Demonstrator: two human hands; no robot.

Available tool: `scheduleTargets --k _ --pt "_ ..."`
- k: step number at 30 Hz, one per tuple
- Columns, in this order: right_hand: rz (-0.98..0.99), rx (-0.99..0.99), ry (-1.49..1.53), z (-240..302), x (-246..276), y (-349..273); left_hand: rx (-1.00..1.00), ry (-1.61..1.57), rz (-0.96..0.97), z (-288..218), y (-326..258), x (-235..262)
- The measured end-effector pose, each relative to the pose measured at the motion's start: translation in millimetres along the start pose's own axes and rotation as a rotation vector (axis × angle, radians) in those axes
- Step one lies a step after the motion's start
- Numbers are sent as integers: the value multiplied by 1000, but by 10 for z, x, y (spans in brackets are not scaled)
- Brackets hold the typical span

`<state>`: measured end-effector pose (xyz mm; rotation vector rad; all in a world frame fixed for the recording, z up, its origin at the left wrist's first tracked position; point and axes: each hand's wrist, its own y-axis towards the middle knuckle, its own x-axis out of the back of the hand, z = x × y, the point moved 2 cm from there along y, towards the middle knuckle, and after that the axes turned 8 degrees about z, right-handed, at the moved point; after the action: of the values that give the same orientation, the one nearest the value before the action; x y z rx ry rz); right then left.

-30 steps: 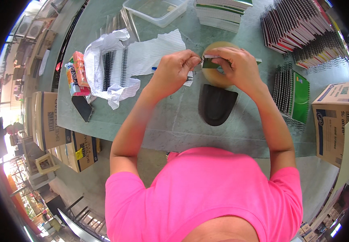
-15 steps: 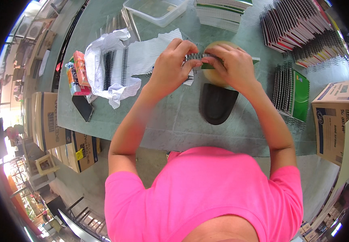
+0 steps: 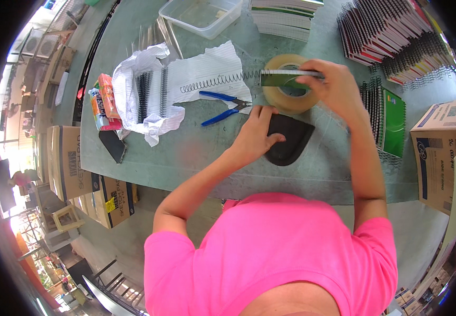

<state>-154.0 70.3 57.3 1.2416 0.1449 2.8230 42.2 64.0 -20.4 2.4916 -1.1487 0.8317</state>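
A thin green-covered notebook [image 3: 280, 80] is pinched at its right end by my right hand [image 3: 333, 87]. From its left end a long dark wire coil [image 3: 212, 82] stretches leftward over a torn white paper sheet [image 3: 199, 68]. Beneath the notebook lies a wide roll of tape [image 3: 275, 100]. My left hand [image 3: 257, 129] lies on the left edge of a black rounded pad [image 3: 294, 139], thumb and fingers apart. Close to its fingertips are blue-handled cutting pliers [image 3: 221, 109], lying on the table.
Crumpled white paper [image 3: 128, 68] holds several dark coils at left, beside colourful packets [image 3: 104, 102] and a black phone [image 3: 113, 146]. A clear plastic tub [image 3: 207, 29] and a notebook stack [image 3: 286, 23] stand behind. Spiral notebooks [image 3: 394, 124] and a cardboard box [image 3: 438, 158] are at right.
My left hand has let go of the coil and moved down to the black pad. The right hand has shifted right, still with the notebook. The pliers and long coil now show.
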Motion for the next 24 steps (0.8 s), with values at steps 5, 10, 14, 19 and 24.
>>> scheduleTargets --k 5,10,14,19,24 --pt "-76 -135 752 -569 -64 -106 -186 -99 -403 -492 78 811" --pt "-91 -113 799 -459 -139 -92 -169 358 -5 -411 187 820" --pt "-107 -86 794 -514 -181 -150 -319 334 -256 -492 246 998" --pt "-157 -110 758 -485 -210 -205 -272 399 -84 -384 187 750" --pt "-204 -52 708 -431 -249 -208 -304 326 -132 -392 325 796"
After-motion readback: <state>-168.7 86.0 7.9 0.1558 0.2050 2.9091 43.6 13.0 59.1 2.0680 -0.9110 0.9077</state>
